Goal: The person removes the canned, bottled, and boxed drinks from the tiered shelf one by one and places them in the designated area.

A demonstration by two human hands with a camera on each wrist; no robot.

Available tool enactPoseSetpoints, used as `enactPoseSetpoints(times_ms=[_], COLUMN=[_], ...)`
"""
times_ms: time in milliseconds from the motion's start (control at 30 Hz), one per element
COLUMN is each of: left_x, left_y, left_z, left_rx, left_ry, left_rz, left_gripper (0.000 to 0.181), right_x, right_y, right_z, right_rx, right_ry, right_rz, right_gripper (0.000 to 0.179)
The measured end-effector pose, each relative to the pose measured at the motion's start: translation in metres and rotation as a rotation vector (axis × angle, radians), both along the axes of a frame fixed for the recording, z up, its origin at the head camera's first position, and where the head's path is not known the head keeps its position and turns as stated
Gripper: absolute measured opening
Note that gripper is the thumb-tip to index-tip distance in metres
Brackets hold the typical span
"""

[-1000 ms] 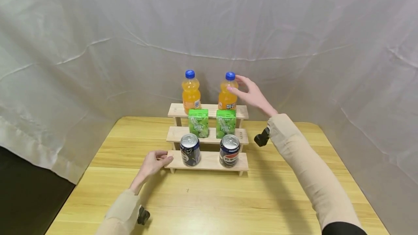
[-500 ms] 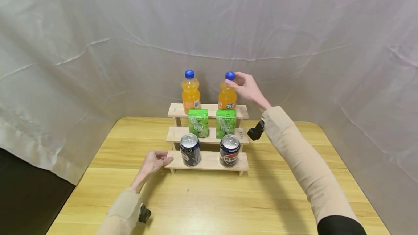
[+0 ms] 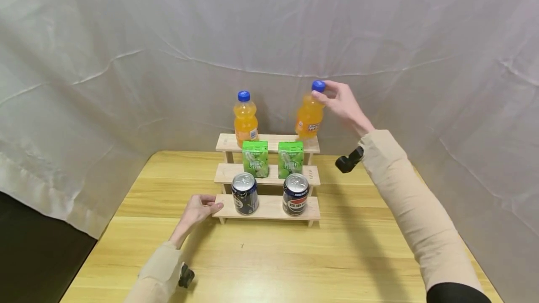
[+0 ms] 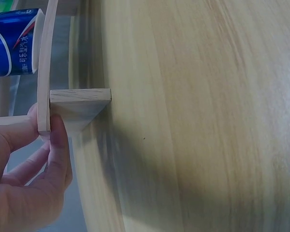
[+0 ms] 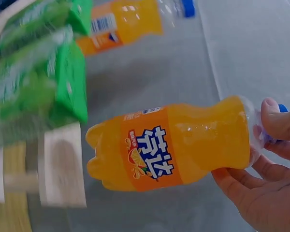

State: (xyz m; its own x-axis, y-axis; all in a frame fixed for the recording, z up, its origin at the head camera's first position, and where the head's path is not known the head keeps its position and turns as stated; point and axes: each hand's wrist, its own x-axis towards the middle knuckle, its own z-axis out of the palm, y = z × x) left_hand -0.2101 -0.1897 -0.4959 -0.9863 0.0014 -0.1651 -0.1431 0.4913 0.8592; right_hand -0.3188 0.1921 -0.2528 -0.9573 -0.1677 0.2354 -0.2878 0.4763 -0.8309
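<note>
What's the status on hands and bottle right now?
Right hand grips orange bottle by the neck, lifted clear of top step. Left hand pinches rack bottom corner. Nothing blocking.

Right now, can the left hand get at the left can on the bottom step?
Probably yes: the left hand pinches the rack end beside the left can, with nothing between them.

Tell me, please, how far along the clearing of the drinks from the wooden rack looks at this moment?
Just starting. In hand: the right hand pinches one orange bottle by its cap, lifted clear of the top step and tilted. The left hand grips the rack at its bottom-left corner. Left: the other bottle, two green cartons and two cans stand on their steps.
</note>
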Motion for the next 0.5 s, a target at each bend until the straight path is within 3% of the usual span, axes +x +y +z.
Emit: enactPoseSetpoints(times_ms=[233, 333, 500], left_x=[0.001, 0.001, 0.0], left_y=[0.0, 0.0, 0.0], left_z=[0.002, 0.003, 0.002], left_rx=[-0.007, -0.007, -0.011], left_ry=[0.006, 0.003, -0.003], left_rz=[-0.013, -0.012, -0.012], left_gripper=[0.046, 0.046, 0.047], right_x=[0.01, 0.012, 0.017], right_y=[0.057, 0.085, 0.126], right_z=[-0.006, -0.022, -0.064], right_rx=[0.047, 0.061, 0.052], right_ry=[-0.012, -0.048, -0.138], right_rz=[-0.111, -0.15, -0.201], right_gripper=[0.049, 0.055, 0.061])
